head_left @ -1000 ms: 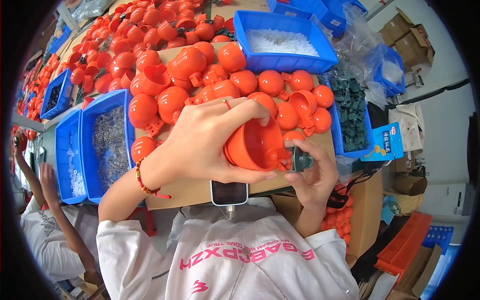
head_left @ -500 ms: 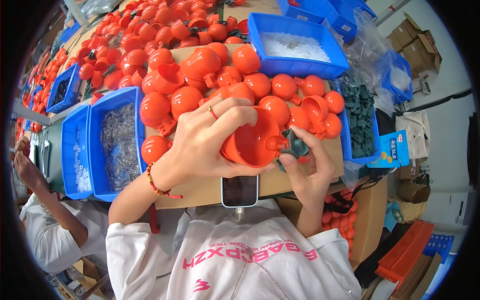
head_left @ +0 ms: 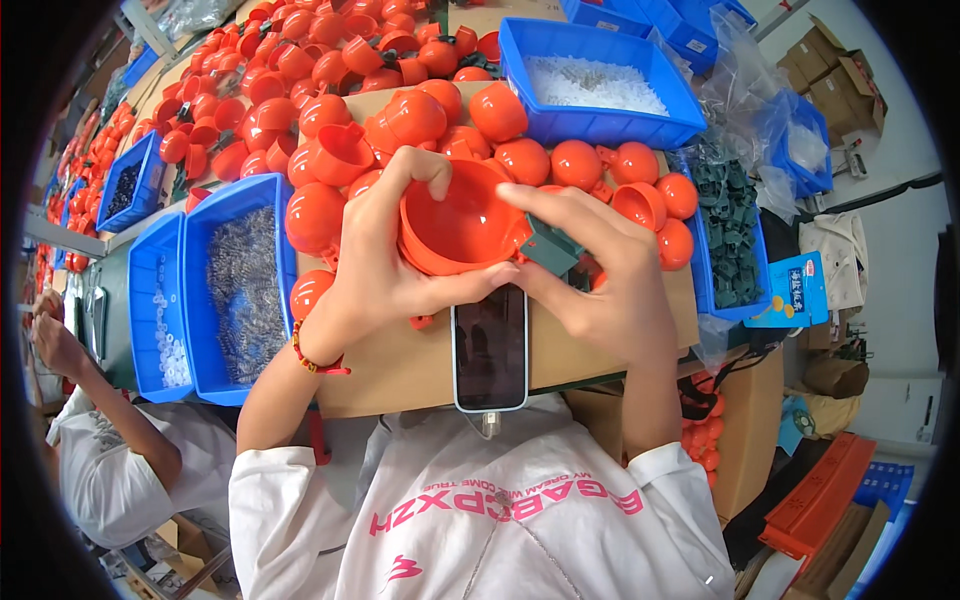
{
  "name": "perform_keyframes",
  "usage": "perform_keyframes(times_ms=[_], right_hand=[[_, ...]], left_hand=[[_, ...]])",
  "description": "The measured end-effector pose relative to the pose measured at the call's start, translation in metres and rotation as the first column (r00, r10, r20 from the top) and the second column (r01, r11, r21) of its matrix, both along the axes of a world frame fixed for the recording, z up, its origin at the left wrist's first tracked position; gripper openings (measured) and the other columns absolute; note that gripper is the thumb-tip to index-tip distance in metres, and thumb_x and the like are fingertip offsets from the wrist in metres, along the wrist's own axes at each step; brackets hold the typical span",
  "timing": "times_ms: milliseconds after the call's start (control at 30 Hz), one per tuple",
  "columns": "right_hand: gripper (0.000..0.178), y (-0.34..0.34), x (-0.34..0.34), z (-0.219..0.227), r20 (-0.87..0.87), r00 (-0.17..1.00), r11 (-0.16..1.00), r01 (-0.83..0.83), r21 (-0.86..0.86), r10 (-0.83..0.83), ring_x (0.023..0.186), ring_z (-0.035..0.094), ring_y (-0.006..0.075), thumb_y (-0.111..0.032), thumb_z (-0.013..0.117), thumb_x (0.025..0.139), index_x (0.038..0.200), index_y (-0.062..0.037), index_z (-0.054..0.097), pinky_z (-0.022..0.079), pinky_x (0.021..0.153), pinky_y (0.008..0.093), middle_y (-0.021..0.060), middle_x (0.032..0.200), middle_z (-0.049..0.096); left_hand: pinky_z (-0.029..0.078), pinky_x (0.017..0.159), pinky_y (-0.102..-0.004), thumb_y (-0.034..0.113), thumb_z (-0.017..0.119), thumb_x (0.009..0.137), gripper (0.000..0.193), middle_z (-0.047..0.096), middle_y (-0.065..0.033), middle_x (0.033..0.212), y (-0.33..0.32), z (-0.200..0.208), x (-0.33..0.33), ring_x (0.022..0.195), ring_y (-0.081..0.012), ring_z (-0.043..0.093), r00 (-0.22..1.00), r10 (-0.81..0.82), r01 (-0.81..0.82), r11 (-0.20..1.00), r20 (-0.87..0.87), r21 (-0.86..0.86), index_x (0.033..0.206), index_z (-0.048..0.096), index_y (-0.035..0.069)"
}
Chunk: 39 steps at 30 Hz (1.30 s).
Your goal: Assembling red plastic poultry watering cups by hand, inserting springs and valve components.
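A glossy red plastic cup (head_left: 462,215) is held over the cardboard with its round mouth turned up towards me. My left hand (head_left: 378,262) wraps its left side, with the thumb under the near wall and a bent finger at the far rim. On the cup's right side sits a dark green plastic part (head_left: 549,250). My right hand (head_left: 608,268) grips there, its index finger on the cup's rim and its thumb low by the near wall. The palm hides part of the green piece, so how it joins the cup is not visible.
Many red cups (head_left: 520,160) pile up beyond my hands. Blue bins hold springs (head_left: 240,290), small white rings (head_left: 170,360), clear bits (head_left: 590,85) and green parts (head_left: 730,240). A phone (head_left: 490,350) lies near me on the cardboard (head_left: 390,385). Another person's hand (head_left: 55,340) is at left.
The cup has moved left and its mouth has turned up towards me. My right hand has shifted from pinching the green part at the side to gripping it against the cup.
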State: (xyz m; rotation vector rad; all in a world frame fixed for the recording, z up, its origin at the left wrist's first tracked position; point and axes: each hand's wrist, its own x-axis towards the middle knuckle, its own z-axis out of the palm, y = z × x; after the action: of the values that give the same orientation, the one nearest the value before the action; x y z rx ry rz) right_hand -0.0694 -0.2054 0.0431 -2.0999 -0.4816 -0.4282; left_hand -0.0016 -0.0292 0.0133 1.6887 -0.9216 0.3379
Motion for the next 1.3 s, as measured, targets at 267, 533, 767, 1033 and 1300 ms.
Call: perform_keyframes(times_ms=[267, 533, 767, 1033, 1300], right_hand=[[0.032, 0.002, 0.01, -0.011, 0.189, 0.982, 0.992, 0.0, -0.125, 0.024, 0.069, 0.056, 0.0235, -0.01, 0.07, 0.068, 0.098, -0.006, 0.06, 0.047, 0.059, 0.0319, 0.0081, 0.08, 0.055], [0.038, 0.005, 0.005, -0.002, 0.281, 0.959, 0.901, 0.097, -0.423, 0.029, 0.062, 0.052, 0.0183, -0.015, 0.074, 0.063, 0.099, -0.0074, 0.063, 0.044, 0.056, 0.029, 0.006, 0.072, 0.053], [0.043, -0.045, -0.035, 0.012, 0.168, 0.946, 0.938, 0.303, -0.166, -0.276, 0.075, 0.055, 0.0193, -0.022, 0.073, 0.067, 0.107, -0.0111, 0.061, 0.046, 0.063, 0.032, 0.0046, 0.094, 0.057], [0.035, -0.049, -0.089, -0.059, -0.166, 0.903, 0.853, 0.295, -0.43, -0.396, 0.083, 0.058, 0.0266, -0.011, 0.072, 0.067, 0.099, -0.0046, 0.059, 0.046, 0.071, 0.0356, 0.009, 0.091, 0.058], [0.036, -0.036, -0.092, -0.089, -0.065, 0.901, 0.82, 0.357, -0.448, -0.428, 0.076, 0.056, 0.0228, -0.009, 0.069, 0.069, 0.104, -0.0063, 0.06, 0.047, 0.064, 0.0329, 0.0051, 0.093, 0.055]], left_hand=[[0.038, 0.063, -0.0261, 0.031, 0.077, 0.059, 0.052, 0.041, -0.004, 0.074, 0.004, -0.001, 0.006, 0.068, -0.0136, 0.041, 0.997, -0.014, 0.018, 0.999, -0.076, 0.044, 0.083, 0.041, 0.003], [0.039, 0.07, -0.0256, 0.033, 0.074, 0.063, 0.05, 0.042, -0.0038, 0.082, 0.007, -0.007, 0.004, 0.078, -0.0133, 0.043, 0.932, -0.128, 0.125, 0.992, -0.34, -0.03, 0.086, 0.039, 0.005], [0.039, 0.084, -0.0275, 0.035, 0.074, 0.065, 0.062, 0.04, -0.0066, 0.101, 0.005, -0.01, 0.0, 0.095, -0.0144, 0.045, 0.805, -0.341, 0.241, 0.936, -0.485, -0.258, 0.101, 0.031, 0.008], [0.037, 0.087, -0.0296, 0.043, 0.076, 0.062, 0.073, 0.035, -0.006, 0.103, 0.006, -0.02, -0.004, 0.102, -0.0158, 0.042, 0.833, -0.269, 0.136, 0.947, -0.484, -0.291, 0.105, 0.029, 0.008], [0.04, 0.083, -0.0286, 0.037, 0.074, 0.064, 0.068, 0.039, -0.0069, 0.102, 0.004, -0.017, -0.005, 0.098, -0.0153, 0.046, 0.828, -0.263, 0.124, 0.948, -0.496, -0.294, 0.105, 0.029, 0.007]])
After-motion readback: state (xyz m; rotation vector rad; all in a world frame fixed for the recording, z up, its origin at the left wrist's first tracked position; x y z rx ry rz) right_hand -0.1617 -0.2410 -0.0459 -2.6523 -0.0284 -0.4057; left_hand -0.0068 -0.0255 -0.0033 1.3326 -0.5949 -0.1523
